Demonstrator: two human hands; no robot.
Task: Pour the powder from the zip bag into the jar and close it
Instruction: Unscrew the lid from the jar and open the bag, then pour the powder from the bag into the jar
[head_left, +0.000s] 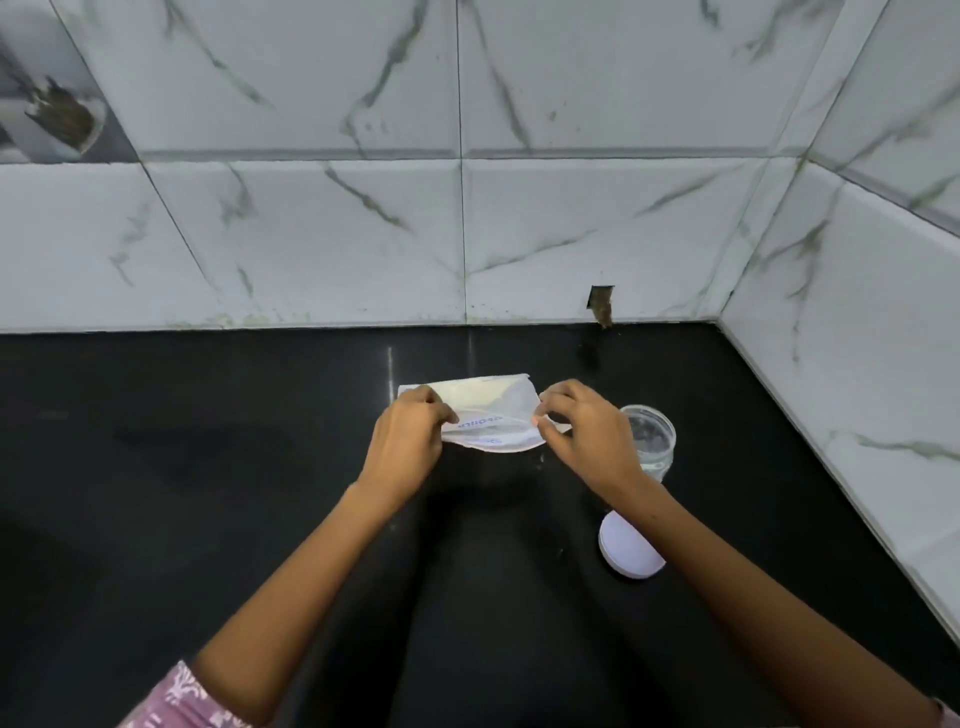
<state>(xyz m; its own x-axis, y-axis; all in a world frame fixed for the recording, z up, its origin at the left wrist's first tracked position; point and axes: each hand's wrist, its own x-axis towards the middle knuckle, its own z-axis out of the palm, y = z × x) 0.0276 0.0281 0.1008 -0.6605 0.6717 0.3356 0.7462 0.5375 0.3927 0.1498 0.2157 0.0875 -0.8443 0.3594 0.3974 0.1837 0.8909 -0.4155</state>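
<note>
A: We're over a glossy black countertop (208, 493), and it's catching pale streaks of light near the back edge.

B: Behind it, a wall of white marble-look tiles (311, 234) with grey-green veining, dark grout lines running between them.

A: And a second tiled wall (857, 338) meets it on the right, forming a corner.

B: One chipped hole (601, 304) low in the back tiles, just above the counter. Upper left, a blurred decorative tile (57, 114).

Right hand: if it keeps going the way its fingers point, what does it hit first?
The right hand points left, toward the zip bag it already pinches. Beyond the bag, the left hand is next. Depth is unclear from one view.
</note>
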